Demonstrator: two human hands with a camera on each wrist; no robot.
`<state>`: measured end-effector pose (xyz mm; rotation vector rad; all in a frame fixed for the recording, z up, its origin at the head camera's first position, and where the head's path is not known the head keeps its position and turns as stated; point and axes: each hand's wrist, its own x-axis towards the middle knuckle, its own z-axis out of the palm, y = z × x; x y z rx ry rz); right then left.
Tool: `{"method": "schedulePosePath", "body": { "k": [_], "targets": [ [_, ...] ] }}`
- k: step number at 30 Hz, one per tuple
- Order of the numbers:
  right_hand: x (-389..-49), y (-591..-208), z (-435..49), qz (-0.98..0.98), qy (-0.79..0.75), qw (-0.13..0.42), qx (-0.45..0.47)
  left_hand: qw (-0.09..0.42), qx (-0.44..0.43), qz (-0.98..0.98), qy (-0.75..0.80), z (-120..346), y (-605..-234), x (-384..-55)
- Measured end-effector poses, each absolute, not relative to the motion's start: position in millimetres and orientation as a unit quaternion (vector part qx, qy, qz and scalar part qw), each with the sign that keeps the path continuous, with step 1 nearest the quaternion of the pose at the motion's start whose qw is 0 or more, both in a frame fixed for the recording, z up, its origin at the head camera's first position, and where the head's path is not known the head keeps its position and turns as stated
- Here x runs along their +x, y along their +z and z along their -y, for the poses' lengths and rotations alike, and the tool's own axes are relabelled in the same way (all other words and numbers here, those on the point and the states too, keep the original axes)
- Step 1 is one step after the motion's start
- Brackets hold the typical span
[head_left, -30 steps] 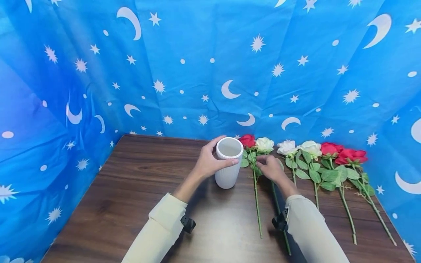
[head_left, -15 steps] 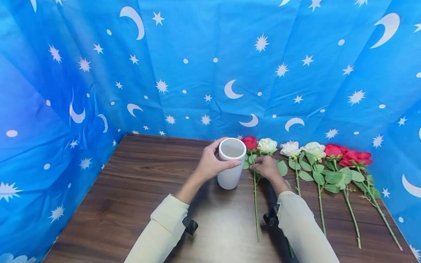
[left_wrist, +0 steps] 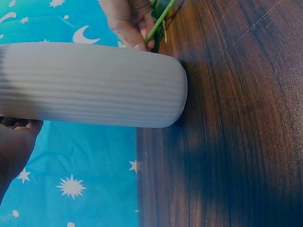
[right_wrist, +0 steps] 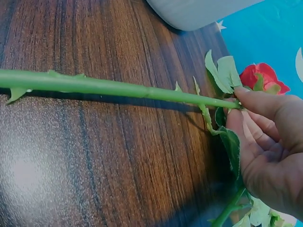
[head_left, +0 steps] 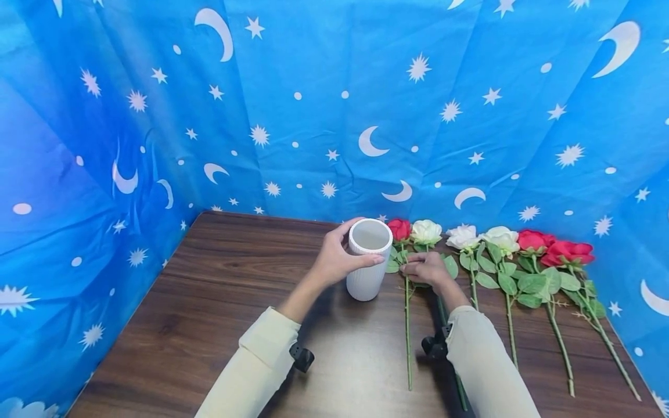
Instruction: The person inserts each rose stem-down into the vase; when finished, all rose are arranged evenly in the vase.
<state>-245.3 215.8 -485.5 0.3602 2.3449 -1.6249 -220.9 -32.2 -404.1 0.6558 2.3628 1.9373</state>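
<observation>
My left hand grips a white ribbed vase near its top, fingers behind and thumb across the front. The vase stands upright on the table, its round mouth facing up; in the left wrist view its ribbed side fills the middle. Just right of the vase, my right hand pinches the stem of a red rose among its leaves, below the bloom. In the right wrist view, thumb and fingers meet on the green stem, which runs left above the wood.
A white rose lies beside the held one, partly under my right forearm. Farther right lie two more white roses and two red ones, stems toward me. A blue star-and-moon cloth hangs behind the wooden table.
My right hand has moved left, away from the white rose's leaves, and has taken hold of the red rose's stem. The left hand keeps its grip on the vase. The head view has shifted slightly.
</observation>
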Motion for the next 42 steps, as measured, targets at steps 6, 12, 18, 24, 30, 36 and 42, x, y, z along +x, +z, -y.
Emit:
{"method": "schedulePosePath", "body": {
  "k": [6, 12, 18, 24, 30, 36, 42],
  "targets": [
    [-245, -485, -222, -0.776, -0.608, 0.129, 0.109, 0.005, 0.205, -0.754, 0.625, 32, -405, -220],
    [-244, -474, -231, -0.746, -0.647, 0.126, 0.095, 0.004, 0.206, -0.752, 0.626, 31, -406, -221],
    [-248, -458, -233, -0.744, -0.654, 0.105, 0.086, 0.001, 0.206, -0.750, 0.629, 30, -407, -222],
    [-250, -442, -234, -0.728, -0.676, 0.092, 0.066, 0.002, 0.209, -0.745, 0.634, 29, -407, -222],
    [-254, -421, -232, -0.725, -0.685, 0.056, 0.051, -0.003, 0.210, -0.744, 0.634, 28, -407, -223],
    [-255, -399, -229, -0.729, -0.683, 0.020, 0.039, -0.001, 0.209, -0.740, 0.639, 27, -407, -226],
    [-256, -379, -227, -0.701, -0.713, -0.004, 0.016, 0.001, 0.210, -0.737, 0.642, 26, -406, -230]
  ]
}}
